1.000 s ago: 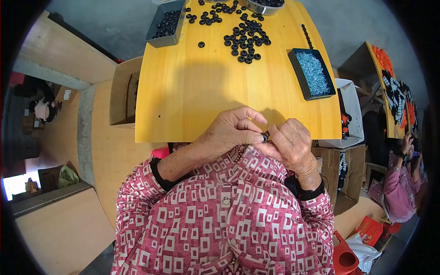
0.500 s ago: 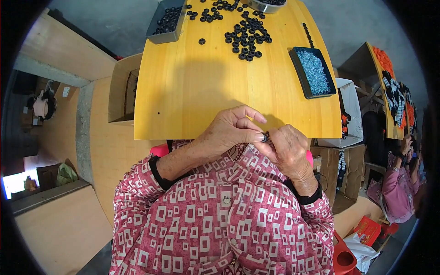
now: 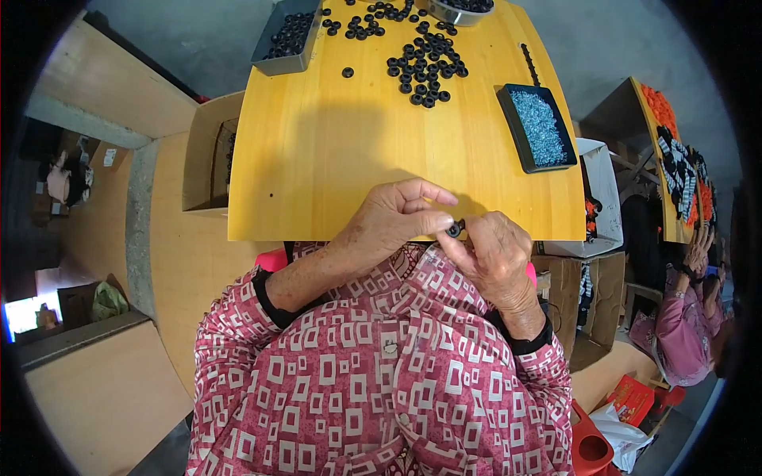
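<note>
Just above the table's near edge, my right hand (image 3: 498, 252) is closed, pinching a small black ring (image 3: 455, 229) between thumb and curled fingers. The ring's round opening is partly visible. From the left, my left hand (image 3: 394, 211) meets it, the thumb tip at the ring's upper side. Its index finger stretches out above the thumb, and the other fingers curl behind. Anything small in that pinch is hidden. Many matching black rings (image 3: 429, 63) lie loose on the yellow table (image 3: 349, 159). A black tray (image 3: 518, 140) of small bluish, clear pieces (image 3: 540, 127) lies to the right.
A grey bin (image 3: 279, 63) of black rings stands far left, a metal bowl (image 3: 459, 13) of them at the back. A dark ridged strip (image 3: 530, 65) lies beyond the tray. Boxes flank the table, including a white one (image 3: 607, 190). Another person (image 3: 689, 333) sits at right.
The black ring has turned so that its opening shows more. My left thumb has shifted slightly up and left. The whole view has moved a little.
</note>
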Demonstrator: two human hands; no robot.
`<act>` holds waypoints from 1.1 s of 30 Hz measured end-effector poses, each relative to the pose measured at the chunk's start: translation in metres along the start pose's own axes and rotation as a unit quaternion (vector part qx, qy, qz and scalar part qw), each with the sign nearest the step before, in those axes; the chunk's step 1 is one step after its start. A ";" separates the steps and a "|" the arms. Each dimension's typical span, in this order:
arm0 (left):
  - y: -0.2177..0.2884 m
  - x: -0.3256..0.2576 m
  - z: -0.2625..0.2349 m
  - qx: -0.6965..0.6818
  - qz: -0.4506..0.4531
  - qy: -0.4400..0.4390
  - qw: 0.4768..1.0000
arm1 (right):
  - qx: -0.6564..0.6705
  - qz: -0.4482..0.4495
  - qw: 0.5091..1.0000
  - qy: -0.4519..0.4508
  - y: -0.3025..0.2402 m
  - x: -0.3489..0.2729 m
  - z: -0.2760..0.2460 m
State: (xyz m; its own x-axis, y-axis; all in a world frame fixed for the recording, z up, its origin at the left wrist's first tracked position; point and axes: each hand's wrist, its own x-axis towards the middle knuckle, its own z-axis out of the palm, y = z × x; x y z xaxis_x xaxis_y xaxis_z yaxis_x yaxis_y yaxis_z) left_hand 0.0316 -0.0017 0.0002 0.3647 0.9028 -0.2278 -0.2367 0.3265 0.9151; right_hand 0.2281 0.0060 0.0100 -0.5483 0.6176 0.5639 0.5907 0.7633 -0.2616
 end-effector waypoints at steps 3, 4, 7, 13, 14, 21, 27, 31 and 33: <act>0.001 0.004 -0.001 0.030 0.033 0.016 0.999 | 0.000 0.016 1.000 0.008 -0.001 0.005 -0.001; 0.000 0.006 0.000 0.020 0.047 0.024 0.998 | -0.001 0.013 1.000 0.007 0.000 0.005 0.000; -0.005 0.007 0.002 0.022 0.037 0.002 0.999 | -0.002 0.010 1.000 0.028 0.001 0.004 0.002; 0.002 0.017 0.011 0.028 0.050 -0.013 0.998 | 0.030 0.014 0.998 0.055 -0.003 0.012 0.006; 0.002 0.018 0.012 0.028 0.051 -0.013 0.998 | 0.024 0.018 0.999 0.045 -0.004 0.012 0.006; 0.002 0.023 0.017 -0.007 0.031 -0.045 0.998 | 0.037 0.027 0.996 0.080 -0.001 0.017 0.017; 0.004 0.003 0.006 0.003 0.043 0.013 0.999 | 0.077 0.030 0.996 0.045 0.001 0.021 0.015; 0.002 -0.008 -0.004 0.095 0.106 0.024 0.989 | 0.150 0.085 0.985 0.022 0.000 0.017 0.017; 0.005 -0.009 -0.007 0.099 0.095 0.027 0.990 | 0.167 0.128 0.977 -0.028 0.002 0.013 0.017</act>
State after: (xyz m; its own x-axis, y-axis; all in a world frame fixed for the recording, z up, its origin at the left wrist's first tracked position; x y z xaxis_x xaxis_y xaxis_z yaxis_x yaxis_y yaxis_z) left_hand 0.0207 -0.0060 0.0043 0.2808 0.9581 -0.0574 -0.1128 0.0924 0.9893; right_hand 0.2120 0.0185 0.0033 -0.4452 0.7984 0.4054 0.4919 0.5964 -0.6343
